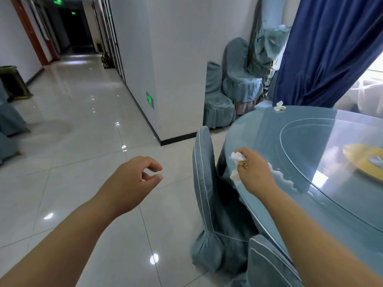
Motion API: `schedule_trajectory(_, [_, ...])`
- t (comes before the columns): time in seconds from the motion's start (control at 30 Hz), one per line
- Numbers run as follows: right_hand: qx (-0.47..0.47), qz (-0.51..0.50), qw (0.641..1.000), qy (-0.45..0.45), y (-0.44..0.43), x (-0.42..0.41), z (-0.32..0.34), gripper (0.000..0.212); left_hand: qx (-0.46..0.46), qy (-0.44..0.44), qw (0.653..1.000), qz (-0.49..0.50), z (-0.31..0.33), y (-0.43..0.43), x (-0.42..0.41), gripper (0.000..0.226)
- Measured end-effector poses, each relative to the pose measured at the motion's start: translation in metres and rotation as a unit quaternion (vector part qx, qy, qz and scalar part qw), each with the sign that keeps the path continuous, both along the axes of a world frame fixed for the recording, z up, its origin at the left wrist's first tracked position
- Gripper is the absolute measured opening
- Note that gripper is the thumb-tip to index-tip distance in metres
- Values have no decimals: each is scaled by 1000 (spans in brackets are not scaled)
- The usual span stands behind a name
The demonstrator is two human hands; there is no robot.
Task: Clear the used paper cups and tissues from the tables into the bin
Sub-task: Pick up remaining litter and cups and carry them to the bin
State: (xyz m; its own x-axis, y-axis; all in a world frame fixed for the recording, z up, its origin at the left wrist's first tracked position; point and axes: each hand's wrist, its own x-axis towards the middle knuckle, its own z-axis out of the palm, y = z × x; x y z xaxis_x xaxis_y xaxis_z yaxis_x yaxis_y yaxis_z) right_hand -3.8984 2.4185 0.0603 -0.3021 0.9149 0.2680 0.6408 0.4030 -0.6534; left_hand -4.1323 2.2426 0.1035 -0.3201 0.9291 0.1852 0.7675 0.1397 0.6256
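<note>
My right hand (253, 172) grips a crumpled white tissue (236, 156) at the near left edge of the round glass-topped table (275, 139); more tissue shows below the fingers. A second crumpled tissue (279, 106) lies at the table's far edge, by the curtain. My left hand (132, 181) hovers over the tiled floor to the left of the table, fingers loosely curled and holding nothing. No paper cup or bin that I can identify is in sight.
A blue covered chair (205, 183) stands tucked against the table below my right hand, another (269, 264) nearer me. Stacked covered chairs (238, 83) sit in the corner by a blue curtain (323, 50). A yellow plate (364, 162) rests on the table. A corridor (78, 65) leads away at left.
</note>
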Motion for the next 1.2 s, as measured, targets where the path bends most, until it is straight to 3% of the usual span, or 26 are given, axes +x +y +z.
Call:
schedule_trajectory(0.4, [11,-44,998,-42,77,-151,0,23,0,-24,998,-56,-12,114,-167,10])
schedule_trajectory(0.57, [-3,-75,997,-16,98,-212,5,20,-21,-33,994,-101,-13,162,-239,9])
schedule_trajectory(0.67, [-6,-95,995,10,116,-241,9,30,-28,-37,991,-129,-10,199,-274,9])
schedule_trajectory(0.9, [-12,-171,984,38,170,-272,11,35,-44,-56,976,-205,-14,294,-306,11])
schedule_trajectory(1.2, [1,-257,966,27,317,-283,3,19,-46,-50,969,-237,-23,463,-321,8])
